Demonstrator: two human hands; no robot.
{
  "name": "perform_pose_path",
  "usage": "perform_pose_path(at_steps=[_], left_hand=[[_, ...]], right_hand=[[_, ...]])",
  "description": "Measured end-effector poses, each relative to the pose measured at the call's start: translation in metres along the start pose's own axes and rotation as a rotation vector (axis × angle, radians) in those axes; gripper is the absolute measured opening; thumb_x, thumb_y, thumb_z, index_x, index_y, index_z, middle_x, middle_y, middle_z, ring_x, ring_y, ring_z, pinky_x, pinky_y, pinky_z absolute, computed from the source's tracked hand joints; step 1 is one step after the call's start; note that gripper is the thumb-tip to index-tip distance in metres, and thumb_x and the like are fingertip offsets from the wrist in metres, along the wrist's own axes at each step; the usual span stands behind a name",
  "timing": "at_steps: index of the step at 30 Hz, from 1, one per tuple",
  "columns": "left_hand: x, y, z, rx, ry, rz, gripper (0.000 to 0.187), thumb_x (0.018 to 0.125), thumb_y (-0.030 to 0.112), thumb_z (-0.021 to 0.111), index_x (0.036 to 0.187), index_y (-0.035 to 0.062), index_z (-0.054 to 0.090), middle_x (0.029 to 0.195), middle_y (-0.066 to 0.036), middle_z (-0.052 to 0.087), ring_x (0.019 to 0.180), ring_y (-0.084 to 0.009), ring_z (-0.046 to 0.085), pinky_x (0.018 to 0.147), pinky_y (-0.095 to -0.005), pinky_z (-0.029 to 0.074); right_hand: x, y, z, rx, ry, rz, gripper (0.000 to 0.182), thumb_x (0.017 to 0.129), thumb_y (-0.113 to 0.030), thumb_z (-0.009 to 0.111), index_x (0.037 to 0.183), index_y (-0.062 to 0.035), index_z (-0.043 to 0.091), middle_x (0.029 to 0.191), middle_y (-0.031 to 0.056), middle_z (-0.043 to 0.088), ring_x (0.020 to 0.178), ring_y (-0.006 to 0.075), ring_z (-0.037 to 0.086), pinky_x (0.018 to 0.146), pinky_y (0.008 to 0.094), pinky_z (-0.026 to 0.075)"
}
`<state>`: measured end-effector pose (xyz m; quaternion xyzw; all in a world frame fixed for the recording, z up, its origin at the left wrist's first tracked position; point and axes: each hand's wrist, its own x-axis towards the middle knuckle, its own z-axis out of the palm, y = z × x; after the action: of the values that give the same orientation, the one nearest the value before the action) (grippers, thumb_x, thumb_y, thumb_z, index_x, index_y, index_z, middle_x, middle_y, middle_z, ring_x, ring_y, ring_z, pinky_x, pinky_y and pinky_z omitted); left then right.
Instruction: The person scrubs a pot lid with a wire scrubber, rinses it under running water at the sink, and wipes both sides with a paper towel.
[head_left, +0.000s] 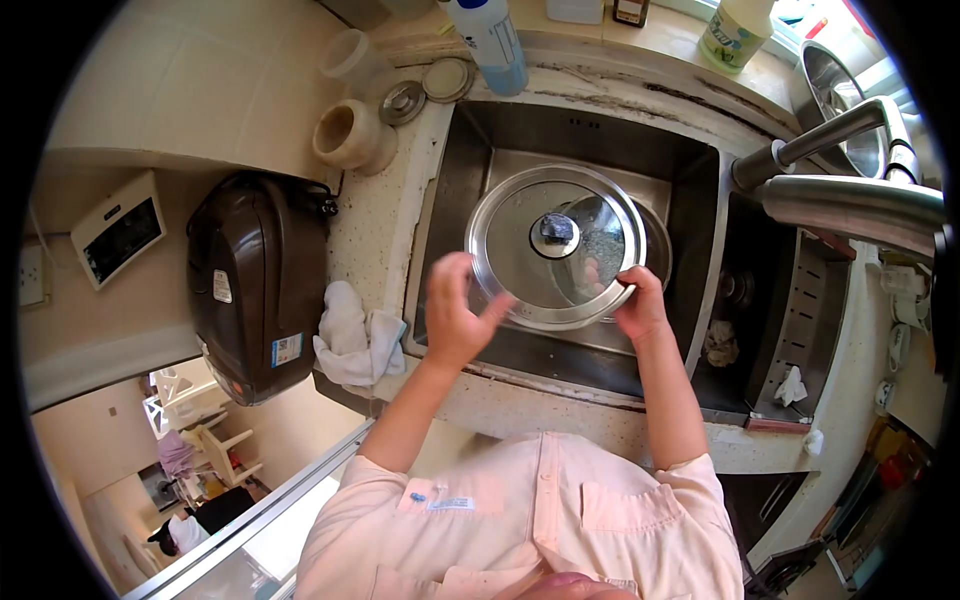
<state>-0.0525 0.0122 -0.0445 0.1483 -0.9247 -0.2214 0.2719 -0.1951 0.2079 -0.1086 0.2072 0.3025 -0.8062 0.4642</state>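
Observation:
A round glass lid with a metal rim and a dark-topped knob is above the steel sink basin. My right hand pinches the lid's rim at its lower right. My left hand, slightly blurred, is beside the rim at the lower left with thumb and fingers apart. Below the lid, partly hidden by it, a round metal vessel shows at the right.
A brown appliance and a white cloth are left of the sink. Behind it stands a blue-white bottle. The faucet reaches in from the right, over a narrower basin.

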Motion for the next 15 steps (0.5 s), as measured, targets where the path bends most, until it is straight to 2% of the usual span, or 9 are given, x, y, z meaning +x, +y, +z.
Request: perform_pose_path(at_steps=[1, 3, 4, 7, 9, 10, 11, 13, 15], left_hand=[[-0.012, -0.017, 0.004, -0.123, -0.051, -0.181, 0.056, 0.077, 0.029, 0.067, 0.118, 0.0005, 0.040, 0.108, -0.014, 0.050, 0.085, -0.0250, 0.057, 0.078, -0.0322, 0.047], [-0.016, -0.033, 0.013, -0.903, -0.291, -0.783, 0.051, 0.084, 0.025, 0.059, 0.123, 0.0009, 0.038, 0.115, -0.015, 0.049, 0.101, -0.0236, 0.054, 0.087, -0.0320, 0.043], [-0.009, -0.031, 0.010, -1.169, -0.403, -1.059, 0.048, 0.085, 0.019, 0.055, 0.125, 0.0007, 0.035, 0.116, -0.018, 0.052, 0.102, -0.0256, 0.056, 0.085, -0.0323, 0.046], [-0.001, -0.029, 0.009, -1.436, -0.513, -0.999, 0.045, 0.085, 0.014, 0.052, 0.125, 0.0011, 0.036, 0.111, -0.020, 0.056, 0.095, -0.0276, 0.060, 0.081, -0.0332, 0.049], [-0.003, -0.028, 0.009, -1.362, -0.405, -1.004, 0.040, 0.084, 0.009, 0.049, 0.122, 0.0010, 0.037, 0.106, -0.021, 0.058, 0.090, -0.0287, 0.062, 0.077, -0.0337, 0.051], [-0.008, -0.031, 0.009, -1.312, -0.378, -0.980, 0.040, 0.084, 0.008, 0.049, 0.122, 0.0009, 0.037, 0.106, -0.021, 0.058, 0.091, -0.0289, 0.062, 0.077, -0.0337, 0.051], [-0.011, -0.035, 0.008, -1.261, -0.353, -0.955, 0.039, 0.084, 0.007, 0.049, 0.121, 0.0008, 0.038, 0.107, -0.021, 0.058, 0.092, -0.0292, 0.062, 0.077, -0.0336, 0.051], [-0.017, -0.039, 0.007, -1.257, -0.293, -0.971, 0.038, 0.085, 0.006, 0.048, 0.121, 0.0004, 0.036, 0.107, -0.023, 0.057, 0.092, -0.0301, 0.062, 0.077, -0.0353, 0.052], [-0.019, -0.044, 0.004, -1.282, -0.246, -1.002, 0.038, 0.086, 0.006, 0.048, 0.121, 0.0003, 0.036, 0.106, -0.023, 0.057, 0.091, -0.0305, 0.062, 0.078, -0.0361, 0.052]], right_hand=[[0.002, -0.003, -0.006, 0.004, -0.017, 0.014, 0.049, 0.069, -0.004, 0.043, 0.117, 0.0083, 0.043, 0.106, 0.0216, 0.056, 0.094, 0.0291, 0.059, 0.075, 0.0351, 0.051], [0.007, -0.010, -0.016, -0.031, -0.089, 0.047, 0.048, 0.071, -0.005, 0.043, 0.116, 0.0072, 0.044, 0.106, 0.0220, 0.055, 0.095, 0.0299, 0.059, 0.075, 0.0350, 0.051], [0.011, -0.011, -0.017, -0.084, -0.096, 0.081, 0.045, 0.074, -0.010, 0.045, 0.117, 0.0054, 0.044, 0.107, 0.0203, 0.056, 0.095, 0.0287, 0.059, 0.074, 0.0349, 0.051], [0.032, -0.016, -0.027, -0.249, -0.041, 0.128, 0.044, 0.082, -0.027, 0.051, 0.118, -0.0005, 0.046, 0.109, 0.0151, 0.056, 0.095, 0.0245, 0.059, 0.073, 0.0349, 0.051], [0.063, -0.013, -0.051, -0.363, 0.103, 0.093, 0.050, 0.084, -0.042, 0.054, 0.118, -0.0053, 0.047, 0.111, 0.0111, 0.056, 0.093, 0.0211, 0.059, 0.073, 0.0353, 0.051], [0.079, -0.020, -0.067, -0.495, 0.093, 0.146, 0.061, 0.081, -0.056, 0.054, 0.121, -0.0117, 0.045, 0.112, 0.0062, 0.055, 0.093, 0.0200, 0.057, 0.077, 0.0399, 0.048], [0.095, -0.016, -0.079, -0.722, 0.268, 0.022, 0.056, 0.083, -0.050, 0.054, 0.120, -0.0093, 0.046, 0.111, 0.0091, 0.055, 0.094, 0.0268, 0.055, 0.083, 0.0423, 0.045], [0.132, 0.000, -0.120, -1.745, 0.726, -0.428, 0.048, 0.085, -0.040, 0.053, 0.117, -0.0050, 0.047, 0.109, 0.0125, 0.054, 0.101, 0.0321, 0.051, 0.085, 0.0429, 0.043], [0.173, 0.056, -0.169, -1.891, 0.904, -0.632, 0.041, 0.085, -0.031, 0.052, 0.116, -0.0042, 0.049, 0.109, 0.0159, 0.053, 0.104, 0.0344, 0.049, 0.085, 0.0432, 0.043]])
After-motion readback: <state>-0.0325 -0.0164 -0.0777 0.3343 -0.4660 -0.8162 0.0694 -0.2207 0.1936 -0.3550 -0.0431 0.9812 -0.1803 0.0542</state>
